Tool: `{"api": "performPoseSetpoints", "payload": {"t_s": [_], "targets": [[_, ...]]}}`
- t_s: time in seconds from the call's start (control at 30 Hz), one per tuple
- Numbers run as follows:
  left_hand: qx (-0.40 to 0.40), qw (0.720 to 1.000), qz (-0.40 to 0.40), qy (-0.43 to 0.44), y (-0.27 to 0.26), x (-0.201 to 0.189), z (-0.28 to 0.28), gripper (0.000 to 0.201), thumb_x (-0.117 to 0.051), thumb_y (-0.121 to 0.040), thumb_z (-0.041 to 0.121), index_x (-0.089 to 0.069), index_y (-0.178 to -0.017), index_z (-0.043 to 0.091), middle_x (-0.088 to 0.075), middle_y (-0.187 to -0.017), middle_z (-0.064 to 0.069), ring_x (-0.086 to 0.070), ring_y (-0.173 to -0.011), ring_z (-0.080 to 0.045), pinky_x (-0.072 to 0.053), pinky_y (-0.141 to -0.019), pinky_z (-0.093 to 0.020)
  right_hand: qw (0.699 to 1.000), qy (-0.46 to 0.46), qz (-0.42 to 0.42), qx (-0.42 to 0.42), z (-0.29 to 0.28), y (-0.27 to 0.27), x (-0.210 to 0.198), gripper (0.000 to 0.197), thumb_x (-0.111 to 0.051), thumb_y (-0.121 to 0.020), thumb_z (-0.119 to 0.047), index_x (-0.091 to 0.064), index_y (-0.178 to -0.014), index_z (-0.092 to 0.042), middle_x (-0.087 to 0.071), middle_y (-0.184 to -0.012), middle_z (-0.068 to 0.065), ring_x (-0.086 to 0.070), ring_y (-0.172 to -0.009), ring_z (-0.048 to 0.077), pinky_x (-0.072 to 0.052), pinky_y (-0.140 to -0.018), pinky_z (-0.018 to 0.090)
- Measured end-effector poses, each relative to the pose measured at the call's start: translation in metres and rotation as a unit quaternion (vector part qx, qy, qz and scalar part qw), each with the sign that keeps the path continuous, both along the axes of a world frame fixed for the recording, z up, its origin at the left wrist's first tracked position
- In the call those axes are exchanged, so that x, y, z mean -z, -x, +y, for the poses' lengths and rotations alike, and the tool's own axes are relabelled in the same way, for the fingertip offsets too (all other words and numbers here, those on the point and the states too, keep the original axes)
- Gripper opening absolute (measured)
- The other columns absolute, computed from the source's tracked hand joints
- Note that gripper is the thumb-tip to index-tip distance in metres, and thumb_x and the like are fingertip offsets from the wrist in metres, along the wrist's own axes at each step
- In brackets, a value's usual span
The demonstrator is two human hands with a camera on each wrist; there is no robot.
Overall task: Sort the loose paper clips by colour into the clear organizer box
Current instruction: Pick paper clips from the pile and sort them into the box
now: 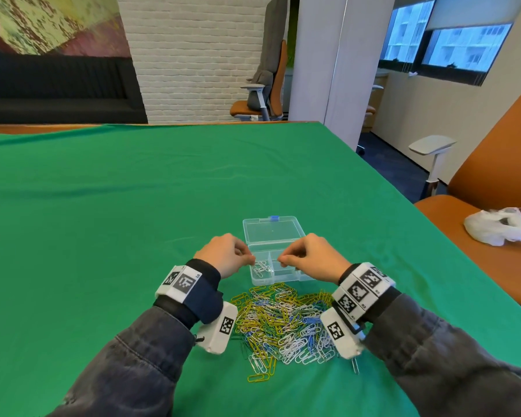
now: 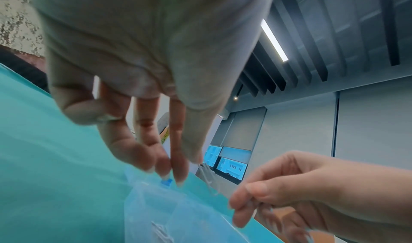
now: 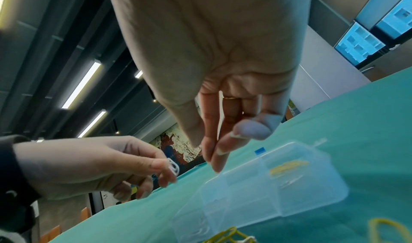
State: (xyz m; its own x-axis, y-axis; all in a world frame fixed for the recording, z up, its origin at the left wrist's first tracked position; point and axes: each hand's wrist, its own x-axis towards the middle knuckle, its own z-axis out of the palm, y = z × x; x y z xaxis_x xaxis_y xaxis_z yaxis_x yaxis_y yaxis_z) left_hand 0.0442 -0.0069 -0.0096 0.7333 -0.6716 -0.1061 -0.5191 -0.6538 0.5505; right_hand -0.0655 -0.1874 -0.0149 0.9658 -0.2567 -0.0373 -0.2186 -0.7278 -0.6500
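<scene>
A clear organizer box (image 1: 283, 279) stands on the green cloth, its lid (image 1: 271, 231) folded back. White clips (image 1: 260, 269) lie in its near left compartment, and yellow clips (image 3: 287, 165) in another. My left hand (image 1: 251, 260) hovers over the left compartment and pinches white paper clips (image 3: 174, 165) between thumb and forefinger. Over the box's right side, my right hand (image 1: 282, 259) has its fingers curled, with thin white clip wire (image 3: 220, 112) showing between them. A mixed pile of yellow, white, blue and green clips (image 1: 283, 323) lies just in front of the box, between my wrists.
The green cloth (image 1: 133, 206) covers the whole table. The table's right edge runs close by, with an orange chair (image 1: 478, 206) beyond it holding a white plastic bag (image 1: 500, 225). A stray clip (image 1: 355, 367) lies by my right wrist.
</scene>
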Motion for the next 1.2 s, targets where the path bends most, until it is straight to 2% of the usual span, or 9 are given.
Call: {"api": "performPoseSetpoints", "payload": {"t_s": [0.1,0.2,0.3,0.5,0.6,0.73,0.9,1.1,1.2], "targets": [[-0.001,1.0,0.011,0.018,0.003,0.003,-0.003,0.026,-0.064,-0.089,0.044,-0.068,-0.103,0.022,-0.066,-0.098,0.0,-0.059,-0.073,-0.013,-0.052,-0.082,-0.031,1.0,0.0,-0.006,0.001,-0.01,0.017,0.001,0.014,-0.067,-0.088,-0.028,-0.076,-0.087,-0.017,-0.07,-0.077,-0.009,-0.057,-0.065,-0.002,-0.044,-0.067,0.016],[0.004,0.999,0.031,0.014,0.004,0.003,-0.003,0.036,-0.065,-0.087,0.045,-0.062,-0.113,0.02,-0.066,-0.103,-0.002,-0.061,-0.077,-0.015,-0.052,-0.083,-0.032,0.999,0.035,-0.006,0.008,-0.021,0.037,0.005,0.012,-0.067,-0.088,-0.029,-0.075,-0.087,-0.02,-0.067,-0.076,-0.014,-0.053,-0.062,-0.006,-0.039,-0.062,0.009],[0.021,0.999,0.031,0.001,0.007,0.002,-0.004,0.035,-0.068,-0.086,0.043,-0.064,-0.11,0.018,-0.068,-0.099,-0.001,-0.061,-0.074,-0.014,-0.051,-0.08,-0.031,0.997,0.07,0.011,0.019,-0.034,0.056,0.011,0.008,-0.067,-0.088,-0.03,-0.072,-0.086,-0.024,-0.068,-0.079,-0.014,-0.053,-0.061,-0.004,-0.036,-0.058,0.008],[0.063,0.997,-0.006,-0.043,0.026,-0.001,-0.014,0.028,-0.071,-0.085,0.04,-0.065,-0.107,0.024,-0.067,-0.094,0.008,-0.059,-0.081,-0.01,-0.045,-0.074,-0.027,0.986,0.153,0.054,0.048,-0.062,0.08,0.02,0.011,-0.063,-0.088,-0.033,-0.07,-0.089,-0.025,-0.069,-0.085,-0.011,-0.052,-0.064,-0.004,-0.043,-0.069,0.024],[0.085,0.994,-0.024,-0.059,0.037,0.0,-0.02,0.025,-0.071,-0.085,0.038,-0.064,-0.107,0.027,-0.067,-0.094,0.012,-0.057,-0.076,-0.006,-0.046,-0.074,-0.027,0.973,0.207,0.079,0.059,-0.074,0.083,0.019,0.013,-0.06,-0.09,-0.035,-0.069,-0.092,-0.026,-0.069,-0.09,-0.011,-0.059,-0.075,0.008,-0.052,-0.076,0.031],[0.121,0.989,-0.032,-0.075,0.052,0.002,-0.033,0.025,-0.071,-0.085,0.035,-0.063,-0.107,0.027,-0.067,-0.096,0.012,-0.055,-0.073,-0.005,-0.047,-0.073,-0.025,0.96,0.252,0.101,0.075,-0.085,0.078,0.013,0.014,-0.057,-0.09,-0.035,-0.068,-0.094,-0.027,-0.069,-0.093,-0.008,-0.064,-0.09,0.018,-0.053,-0.079,0.035],[0.172,0.978,-0.071,-0.093,0.066,0.003,-0.062,0.022,-0.071,-0.086,0.03,-0.064,-0.106,0.025,-0.067,-0.101,0.009,-0.055,-0.08,-0.007,-0.041,-0.07,-0.022,0.959,0.252,0.074,0.105,-0.085,0.062,0.018,0.015,-0.056,-0.09,-0.033,-0.068,-0.096,-0.026,-0.07,-0.097,-0.004,-0.065,-0.092,0.022,-0.054,-0.079,0.035],[0.237,0.955,-0.132,-0.116,0.076,-0.006,-0.099,0.02,-0.07,-0.086,0.025,-0.064,-0.105,0.023,-0.067,-0.103,0.008,-0.059,-0.095,-0.012,-0.047,-0.079,-0.028,0.968,0.214,0.027,0.126,-0.085,0.051,0.026,0.014,-0.055,-0.09,-0.032,-0.067,-0.093,-0.025,-0.069,-0.094,-0.004,-0.064,-0.09,0.021,-0.053,-0.074,0.032],[0.263,0.944,-0.147,-0.137,0.077,-0.007,-0.112,0.025,-0.073,-0.084,0.024,-0.064,-0.108,0.022,-0.067,-0.104,0.008,-0.059,-0.099,-0.014,-0.045,-0.077,-0.027,0.975,0.18,0.01,0.134,-0.088,0.047,0.03,0.012,-0.055,-0.089,-0.029,-0.067,-0.09,-0.025,-0.069,-0.092,-0.004,-0.064,-0.087,0.021,-0.053,-0.075,0.033]]}}
